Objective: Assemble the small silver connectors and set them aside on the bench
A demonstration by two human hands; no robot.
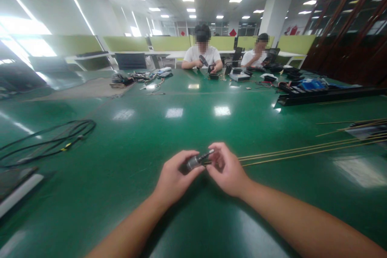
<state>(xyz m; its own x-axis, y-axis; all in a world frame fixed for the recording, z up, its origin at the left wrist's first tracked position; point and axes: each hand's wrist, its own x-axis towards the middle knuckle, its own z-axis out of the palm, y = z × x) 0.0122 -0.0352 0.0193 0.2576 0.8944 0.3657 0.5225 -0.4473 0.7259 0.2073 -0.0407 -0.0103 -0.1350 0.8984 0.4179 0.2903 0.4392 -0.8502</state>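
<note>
Between thumb and fingers, my left hand (pixel 174 177) holds a small dark grey cylinder with a thin shaft (pixel 194 162), which looks like a little motor or a chuck. The shaft slants up to the right and ends in a pale tip. At that tip are the curled fingers of my right hand (pixel 228 169), with the thumb lower down. Whether a further small part sits in those fingers is hidden. Both hands are just above the green tabletop (pixel 136 217). Long thin yellow rods (pixel 290 153) lie behind my right hand and run to the right.
A coiled black cable (pixel 81 129) and a dark, pale-edged flat object (pixel 21 193) lie left. At the far right are a black channel (pixel 326 96) and blue items (pixel 313 84). Two people sit across the table; one (pixel 204 54) holds a drill-like tool.
</note>
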